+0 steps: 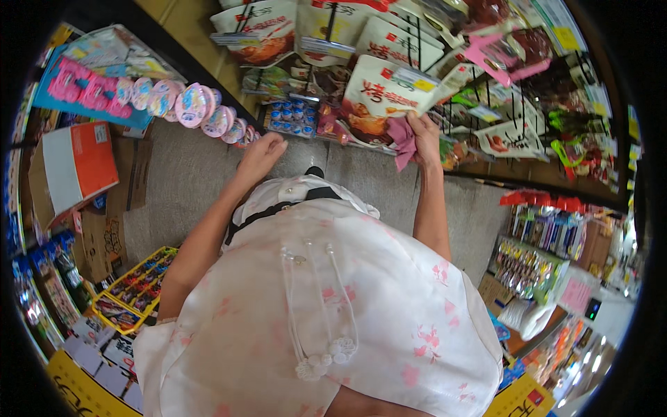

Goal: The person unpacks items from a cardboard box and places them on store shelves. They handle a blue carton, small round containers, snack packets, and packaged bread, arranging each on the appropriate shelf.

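My right hand (pixel 426 136) holds a folded mauve cloth (pixel 401 142) against the lower right of a white snack pouch (pixel 376 99). This pouch, printed with a picture of roasted meat, hangs at the front of the rack. My thumb and part of the fingers show beside the pouch edge; the remaining fingers are hidden. My left hand (pixel 264 155) is out in front of my body with its fingers loosely curled in, and nothing shows in it. Close to its left hangs a string of round pastel-coloured packs (pixel 229 125). A tray of small blue-topped cups (pixel 292 117) lies just beyond it.
More snack pouches (pixel 260 31) hang on black hooks with price tags across the rack. A cardboard box with orange and white sides (pixel 75 167) stands left. Below it is a yellow display tray (pixel 138 289). Goods and a white machine (pixel 583 292) are at right.
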### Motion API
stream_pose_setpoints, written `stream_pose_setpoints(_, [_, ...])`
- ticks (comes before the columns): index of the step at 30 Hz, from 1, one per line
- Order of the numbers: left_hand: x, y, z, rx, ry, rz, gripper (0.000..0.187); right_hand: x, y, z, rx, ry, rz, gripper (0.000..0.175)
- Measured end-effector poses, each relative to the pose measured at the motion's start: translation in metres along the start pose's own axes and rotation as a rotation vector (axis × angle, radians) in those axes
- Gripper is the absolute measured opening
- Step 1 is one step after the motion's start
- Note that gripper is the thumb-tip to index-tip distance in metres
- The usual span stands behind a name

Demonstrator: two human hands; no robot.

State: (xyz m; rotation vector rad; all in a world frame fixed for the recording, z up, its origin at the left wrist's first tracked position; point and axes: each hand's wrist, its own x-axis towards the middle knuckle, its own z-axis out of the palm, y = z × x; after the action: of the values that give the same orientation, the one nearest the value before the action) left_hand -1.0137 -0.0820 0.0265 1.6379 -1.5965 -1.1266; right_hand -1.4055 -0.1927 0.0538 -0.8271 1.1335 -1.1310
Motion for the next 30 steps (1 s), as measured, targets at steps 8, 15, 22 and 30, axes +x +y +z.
stream_pose_setpoints(8, [0.091, 0.054, 0.026, -0.122, -0.311, -0.045, 0.068, -0.009, 0.006, -0.001, 0.149, -0.044, 0.122, 0.025])
stream_pose_setpoints(15, [0.091, 0.063, 0.046, -0.347, -0.464, -0.120, 0.066, -0.031, 0.014, 0.013, 0.220, -0.108, 0.278, 0.025])
stream_pose_setpoints(22, [0.075, 0.057, 0.036, -0.703, -0.422, -0.285, 0.064, -0.034, 0.019, 0.032, 0.206, -0.177, 0.344, 0.032])
stream_pose_setpoints(30, [0.071, 0.051, 0.045, -0.855, -0.360, -0.423, 0.063, -0.020, 0.025, 0.051, 0.129, -0.151, 0.284, 0.031])
